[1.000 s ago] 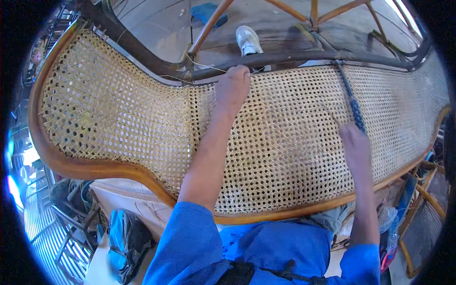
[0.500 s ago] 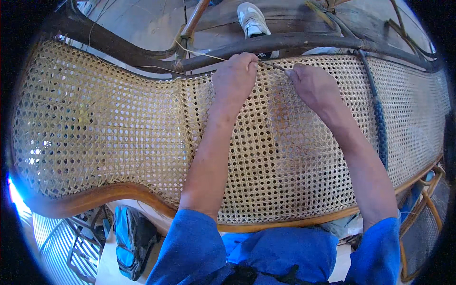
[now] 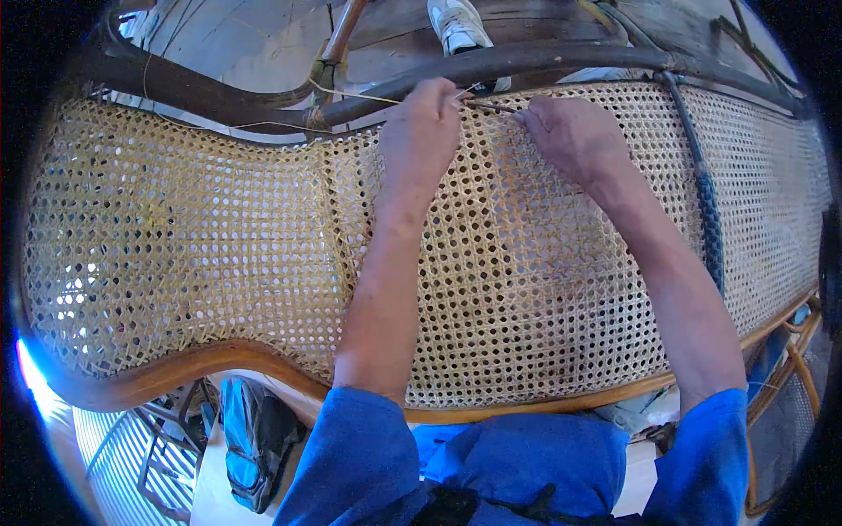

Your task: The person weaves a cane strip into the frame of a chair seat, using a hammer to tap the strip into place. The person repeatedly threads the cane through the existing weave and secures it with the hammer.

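A long wooden-framed piece with a woven cane panel (image 3: 544,289) stretches across the view in front of me. At its far edge, my left hand (image 3: 425,127) is closed, thumb and fingers pinching a pale cane strand (image 3: 355,94) that runs off to the left. My right hand (image 3: 574,131) is closed around the end of a thin dark awl-like rod (image 3: 493,107). The rod points left toward my left fingertips, just above the weave along the dark far rail (image 3: 526,63). Its handle, if any, is hidden in my right fist.
A dark wrapped crossbar (image 3: 702,193) divides the panel at the right. The brown near rail (image 3: 202,358) curves along my side. Loose strands hang at the far left. Beyond the rail is a white shoe (image 3: 459,26). A blue and black backpack (image 3: 250,438) lies at lower left.
The whole view has shifted slightly. Both hands stay at the far edge, a little farther up and left in the picture, and more of the dark rod shows between them.
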Action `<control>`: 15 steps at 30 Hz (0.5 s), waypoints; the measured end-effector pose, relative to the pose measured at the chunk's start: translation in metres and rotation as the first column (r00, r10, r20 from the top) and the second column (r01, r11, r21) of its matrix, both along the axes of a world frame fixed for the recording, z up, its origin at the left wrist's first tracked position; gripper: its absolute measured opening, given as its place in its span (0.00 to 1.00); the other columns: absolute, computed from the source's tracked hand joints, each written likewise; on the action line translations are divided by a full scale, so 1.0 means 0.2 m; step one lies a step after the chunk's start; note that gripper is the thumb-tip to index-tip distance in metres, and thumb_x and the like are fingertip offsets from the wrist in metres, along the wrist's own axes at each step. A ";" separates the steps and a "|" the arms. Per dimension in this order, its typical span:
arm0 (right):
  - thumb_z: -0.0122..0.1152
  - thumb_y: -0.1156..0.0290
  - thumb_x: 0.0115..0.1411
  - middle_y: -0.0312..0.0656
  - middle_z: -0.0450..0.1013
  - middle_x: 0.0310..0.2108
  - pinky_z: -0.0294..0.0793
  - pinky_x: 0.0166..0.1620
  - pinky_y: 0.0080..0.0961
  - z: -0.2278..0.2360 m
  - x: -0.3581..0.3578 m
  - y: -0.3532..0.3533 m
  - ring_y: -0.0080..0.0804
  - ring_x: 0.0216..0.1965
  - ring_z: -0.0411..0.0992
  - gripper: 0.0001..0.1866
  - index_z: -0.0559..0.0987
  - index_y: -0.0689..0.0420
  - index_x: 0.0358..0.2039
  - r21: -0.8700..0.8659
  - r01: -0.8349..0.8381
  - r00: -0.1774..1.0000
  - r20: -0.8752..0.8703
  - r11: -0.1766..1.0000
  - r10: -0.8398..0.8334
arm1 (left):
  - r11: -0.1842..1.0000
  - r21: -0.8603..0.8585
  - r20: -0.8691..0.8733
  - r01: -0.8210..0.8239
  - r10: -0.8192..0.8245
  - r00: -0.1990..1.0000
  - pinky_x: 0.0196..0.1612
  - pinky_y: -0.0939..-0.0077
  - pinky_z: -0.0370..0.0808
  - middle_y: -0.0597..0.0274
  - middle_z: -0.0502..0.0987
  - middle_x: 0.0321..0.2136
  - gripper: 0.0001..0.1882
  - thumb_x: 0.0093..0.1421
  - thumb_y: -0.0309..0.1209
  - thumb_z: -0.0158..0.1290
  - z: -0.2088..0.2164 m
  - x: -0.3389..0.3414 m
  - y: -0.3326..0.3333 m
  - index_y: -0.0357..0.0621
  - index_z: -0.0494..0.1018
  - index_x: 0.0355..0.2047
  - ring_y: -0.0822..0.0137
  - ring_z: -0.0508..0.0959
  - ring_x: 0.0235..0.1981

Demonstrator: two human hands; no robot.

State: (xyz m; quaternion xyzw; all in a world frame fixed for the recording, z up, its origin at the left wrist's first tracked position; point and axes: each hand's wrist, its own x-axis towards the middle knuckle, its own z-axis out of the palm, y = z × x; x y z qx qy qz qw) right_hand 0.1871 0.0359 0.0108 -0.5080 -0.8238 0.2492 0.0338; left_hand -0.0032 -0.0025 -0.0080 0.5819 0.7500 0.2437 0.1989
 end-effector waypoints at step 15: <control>0.47 0.54 0.61 0.53 0.74 0.28 0.71 0.37 0.40 -0.04 0.09 0.05 0.53 0.33 0.73 0.20 0.76 0.60 0.32 -0.133 0.204 0.920 -0.313 0.970 -0.237 | 0.989 0.124 -0.283 0.087 -0.049 0.958 0.34 0.61 0.72 0.54 0.76 0.27 0.07 0.55 0.33 0.52 0.02 0.10 0.00 0.44 0.74 0.30 0.52 0.76 0.30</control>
